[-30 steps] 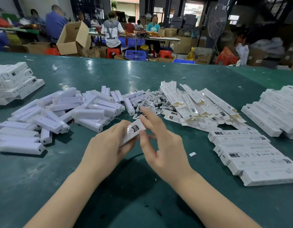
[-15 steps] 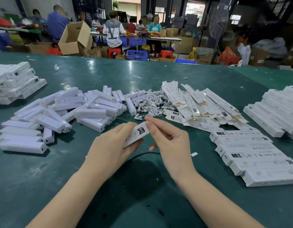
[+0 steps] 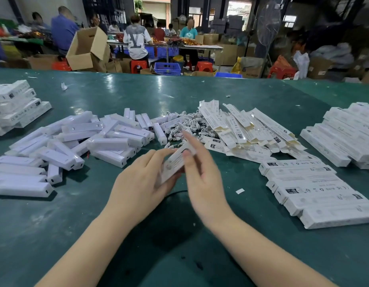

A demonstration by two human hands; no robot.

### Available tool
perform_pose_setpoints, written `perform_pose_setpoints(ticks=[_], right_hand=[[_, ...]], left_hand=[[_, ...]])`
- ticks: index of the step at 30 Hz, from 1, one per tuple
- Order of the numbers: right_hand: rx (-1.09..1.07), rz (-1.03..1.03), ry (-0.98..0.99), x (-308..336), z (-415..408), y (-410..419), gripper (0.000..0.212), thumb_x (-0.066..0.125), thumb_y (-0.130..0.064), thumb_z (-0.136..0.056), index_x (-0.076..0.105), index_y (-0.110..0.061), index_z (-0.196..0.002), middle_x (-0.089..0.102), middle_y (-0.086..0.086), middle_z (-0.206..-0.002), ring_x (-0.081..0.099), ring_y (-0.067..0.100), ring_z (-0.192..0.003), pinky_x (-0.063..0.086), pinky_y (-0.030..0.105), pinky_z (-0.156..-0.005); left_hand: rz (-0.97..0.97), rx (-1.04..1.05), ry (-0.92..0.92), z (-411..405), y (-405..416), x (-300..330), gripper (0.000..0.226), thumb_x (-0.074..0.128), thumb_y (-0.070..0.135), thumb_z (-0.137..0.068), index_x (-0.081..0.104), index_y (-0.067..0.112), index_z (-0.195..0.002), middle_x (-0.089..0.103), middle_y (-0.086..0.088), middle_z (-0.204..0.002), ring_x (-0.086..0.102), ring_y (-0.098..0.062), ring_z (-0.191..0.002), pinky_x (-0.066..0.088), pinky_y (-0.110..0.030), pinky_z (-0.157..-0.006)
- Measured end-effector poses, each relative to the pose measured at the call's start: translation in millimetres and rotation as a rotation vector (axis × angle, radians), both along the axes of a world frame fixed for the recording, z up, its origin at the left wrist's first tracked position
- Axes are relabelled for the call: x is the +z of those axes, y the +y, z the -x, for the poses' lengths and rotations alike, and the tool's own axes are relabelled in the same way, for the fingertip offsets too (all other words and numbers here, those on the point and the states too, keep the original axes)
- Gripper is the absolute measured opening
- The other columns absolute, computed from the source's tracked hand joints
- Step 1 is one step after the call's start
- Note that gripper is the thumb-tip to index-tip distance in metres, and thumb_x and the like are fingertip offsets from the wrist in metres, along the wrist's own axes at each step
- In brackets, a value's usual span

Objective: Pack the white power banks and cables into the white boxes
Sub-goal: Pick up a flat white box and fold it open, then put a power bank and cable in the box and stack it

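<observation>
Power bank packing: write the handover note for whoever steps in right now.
Left hand grips a white box. Right hand has its fingers on the box's far end; its grip is blurred.
Loose power banks lie left of centre, cables at centre, flat unfilled boxes right of them.
Done: closed boxes in a row near right, more stacked far right and far left.
Left: finish the held box, then pack the remaining banks and cables.

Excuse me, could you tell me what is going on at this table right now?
A person is packing power banks. The left hand grips a white box above the green table while the right hand works at its far end. Loose power banks lie to the left, cables and flat boxes behind, closed boxes to the right.
</observation>
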State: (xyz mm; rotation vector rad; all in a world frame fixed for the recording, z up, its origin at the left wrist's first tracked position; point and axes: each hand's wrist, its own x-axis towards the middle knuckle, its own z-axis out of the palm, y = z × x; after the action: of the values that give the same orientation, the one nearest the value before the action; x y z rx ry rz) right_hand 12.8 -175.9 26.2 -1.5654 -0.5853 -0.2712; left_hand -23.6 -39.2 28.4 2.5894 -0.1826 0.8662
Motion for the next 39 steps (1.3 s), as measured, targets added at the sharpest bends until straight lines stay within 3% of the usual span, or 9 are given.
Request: perform_pose_setpoints(ticks=[4,7,9,13,22,26,29,35,39], right_hand=[[-0.094,-0.176,0.169,13.4,-19.0,-16.7,0.033,0.041,-0.023,-0.106,0.052,-0.042,-0.129,0.062,-0.001,-0.129,0.065,0.015,-0.109,0.056,0.028,-0.089],[-0.090,-0.119,0.202,16.5,-20.6,-21.9,0.036,0.045,-0.025,-0.104,0.045,-0.053,-0.127,0.061,-0.003,-0.127,0.064,0.014,-0.106,0.056,0.034,-0.093],[-0.084,-0.021,0.186,14.2,-19.1,-21.0,0.047,0.052,-0.031,-0.101,0.034,-0.054,-0.138,0.062,-0.005,-0.121,0.063,0.011,-0.101,0.054,0.037,-0.095],[0.100,-0.200,0.376,12.2,-17.6,-19.1,0.081,0.062,-0.018,-0.096,0.010,-0.061,-0.140,0.073,0.009,-0.090,0.072,0.020,-0.074,0.058,0.026,-0.068],[-0.586,-0.007,0.136,47.7,-61.9,-116.7,0.059,0.042,-0.026,-0.105,0.010,-0.052,-0.147,0.064,-0.001,-0.107,0.067,0.006,-0.068,0.049,0.014,-0.050],[-0.834,0.429,0.369,31.4,-78.2,-162.8,0.053,0.038,-0.024,-0.105,0.018,-0.026,-0.154,0.060,0.012,-0.108,0.059,0.024,-0.085,0.042,0.036,-0.071],[-0.885,0.725,0.580,24.5,-81.7,-175.7,0.052,0.041,-0.022,-0.103,0.027,-0.011,-0.151,0.041,0.026,-0.142,0.044,0.041,-0.123,0.037,0.043,-0.086],[-0.562,0.817,0.531,42.9,-66.3,-171.7,0.065,0.073,-0.048,-0.082,0.046,-0.039,-0.141,0.017,0.009,-0.152,0.043,0.032,-0.128,0.035,0.043,-0.105],[-0.364,1.004,0.560,39.2,-66.4,-161.5,0.056,0.085,-0.032,-0.073,0.059,-0.036,-0.123,0.016,0.005,-0.155,0.045,0.028,-0.130,0.040,0.040,-0.100]], left_hand=[[0.137,0.007,0.058,-0.2,5.1,-6.0,0.040,0.057,0.046,-0.086,0.054,0.030,-0.122,0.057,0.015,-0.105,0.051,-0.009,-0.088,0.048,-0.035,-0.072],[0.203,-0.067,0.025,-1.2,5.8,-11.4,0.030,0.061,0.033,-0.090,0.057,0.025,-0.118,0.054,0.011,-0.103,0.049,-0.007,-0.086,0.043,-0.029,-0.075],[0.254,-0.094,0.018,-3.1,6.1,-12.3,0.033,0.063,0.025,-0.090,0.055,0.026,-0.123,0.049,0.013,-0.105,0.049,-0.003,-0.091,0.041,-0.022,-0.075],[0.267,-0.222,0.017,-4.8,3.2,-14.9,0.052,0.063,0.011,-0.091,0.043,0.023,-0.138,0.038,0.008,-0.122,0.042,0.008,-0.109,0.030,-0.001,-0.091],[0.337,-0.270,0.081,-3.8,3.6,-15.6,0.048,0.045,0.047,-0.090,0.043,0.034,-0.136,0.029,0.017,-0.134,0.043,-0.004,-0.120,0.045,-0.020,-0.090],[0.274,-0.277,0.105,-4.0,0.9,-17.9,0.034,0.055,0.030,-0.092,0.055,0.029,-0.126,0.032,0.010,-0.133,0.045,-0.004,-0.115,0.044,-0.018,-0.089],[0.253,-0.272,0.097,-3.9,2.5,-18.5,0.031,0.061,0.017,-0.091,0.059,0.028,-0.120,0.034,0.009,-0.132,0.047,-0.005,-0.111,0.046,-0.020,-0.085],[0.260,-0.277,0.085,-2.6,4.5,-14.7,0.023,0.063,0.012,-0.090,0.064,0.025,-0.109,0.040,0.010,-0.129,0.051,-0.010,-0.109,0.047,-0.024,-0.083],[0.255,-0.288,0.130,-1.3,3.8,-14.0,0.018,0.061,0.012,-0.091,0.067,0.025,-0.103,0.045,0.013,-0.122,0.053,-0.012,-0.106,0.048,-0.028,-0.082]])
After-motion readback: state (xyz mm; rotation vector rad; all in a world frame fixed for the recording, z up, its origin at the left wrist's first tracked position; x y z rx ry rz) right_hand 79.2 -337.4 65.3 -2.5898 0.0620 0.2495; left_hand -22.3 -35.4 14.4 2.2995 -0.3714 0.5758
